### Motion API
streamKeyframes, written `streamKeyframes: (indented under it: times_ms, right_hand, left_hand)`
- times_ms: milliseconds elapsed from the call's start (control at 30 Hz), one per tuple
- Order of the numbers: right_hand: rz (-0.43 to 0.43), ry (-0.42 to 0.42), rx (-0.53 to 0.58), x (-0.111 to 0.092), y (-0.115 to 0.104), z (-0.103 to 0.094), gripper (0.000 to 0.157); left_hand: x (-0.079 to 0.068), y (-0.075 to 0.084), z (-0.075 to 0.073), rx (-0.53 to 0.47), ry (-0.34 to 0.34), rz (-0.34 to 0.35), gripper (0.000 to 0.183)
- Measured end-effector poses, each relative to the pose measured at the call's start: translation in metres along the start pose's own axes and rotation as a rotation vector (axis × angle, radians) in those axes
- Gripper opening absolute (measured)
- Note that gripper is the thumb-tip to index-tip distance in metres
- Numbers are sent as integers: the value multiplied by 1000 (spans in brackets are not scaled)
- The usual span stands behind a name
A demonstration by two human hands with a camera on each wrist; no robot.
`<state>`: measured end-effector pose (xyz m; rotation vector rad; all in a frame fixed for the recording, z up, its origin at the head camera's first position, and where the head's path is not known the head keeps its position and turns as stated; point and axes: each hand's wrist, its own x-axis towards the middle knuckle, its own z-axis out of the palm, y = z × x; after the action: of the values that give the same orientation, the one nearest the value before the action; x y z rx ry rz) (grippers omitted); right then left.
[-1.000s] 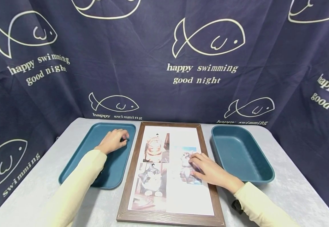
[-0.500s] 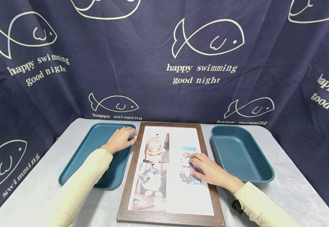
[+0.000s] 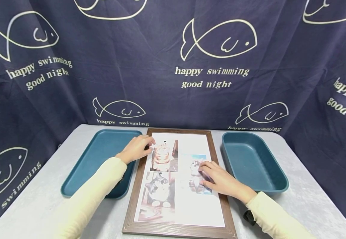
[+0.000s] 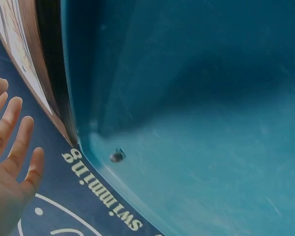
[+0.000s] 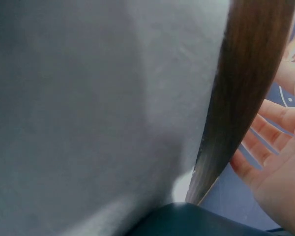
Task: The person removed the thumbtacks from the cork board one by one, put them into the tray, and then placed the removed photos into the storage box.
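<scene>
Wood-framed board [image 3: 201, 209] lies flat mid-bench [image 3: 304, 205], brown rim round a white panel. On the panel's right half, a kitten photo [image 3: 195, 184]: pale and washed out, soft-furred, bright blue along its right side, partly covered by the right hand [image 3: 220, 179]. That hand rests on it, fingers loosely bent and spread.

Left half, one above the other: orange-cat photo [image 3: 162, 157], then grey-and-white cat photo [image 3: 158, 196], each with a small dark pin at the top edge.

Left hand [image 3: 136, 147] is over the board's left rim, fingertips near the orange cat; from here I cannot tell whether it pinches anything. Hands well apart.

Shallow teal tray [image 3: 98, 159] to the left, a small dark object [image 4: 117, 156] inside near a corner. Deeper teal bin [image 3: 252, 162] right. Navy fish-print curtain [image 3: 149, 49] behind.
</scene>
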<state>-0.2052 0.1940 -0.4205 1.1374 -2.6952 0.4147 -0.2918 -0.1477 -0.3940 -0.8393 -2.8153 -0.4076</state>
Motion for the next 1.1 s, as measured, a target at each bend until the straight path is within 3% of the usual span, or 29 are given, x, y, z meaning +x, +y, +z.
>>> streamKeyframes:
  times_ms: [600,1100]
  right_hand:
    - [6,-3,6,0,-1,0,36]
    - [18,-14,10,-1,-1,-1,37]
  left_hand:
    - [13,27,10,6,11,89,20]
    - [23,49,19,-4,-17,146,21]
